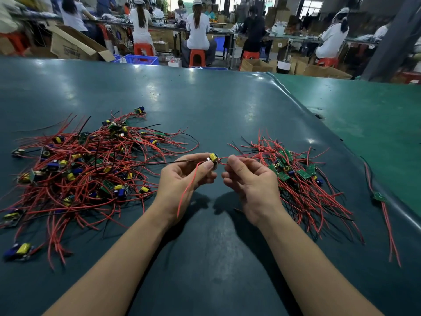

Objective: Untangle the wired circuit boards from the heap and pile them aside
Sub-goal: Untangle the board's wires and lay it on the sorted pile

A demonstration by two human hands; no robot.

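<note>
From the head view, the left hand [182,176] pinches one board [213,159] between thumb and fingers, just above the table [205,99] and between the two piles. The right hand [248,179] pinches a red wire [224,158] that loops out of that board. Another red lead and a black one trail from the board toward the heap [79,165] on the left; whether they are caught there I cannot tell. The sorted pile [298,176] lies just right of the right hand. The step in hand looks like freeing this one board. Next, I judge, the wires need drawing clear, then the board goes right onto the pile.
</note>
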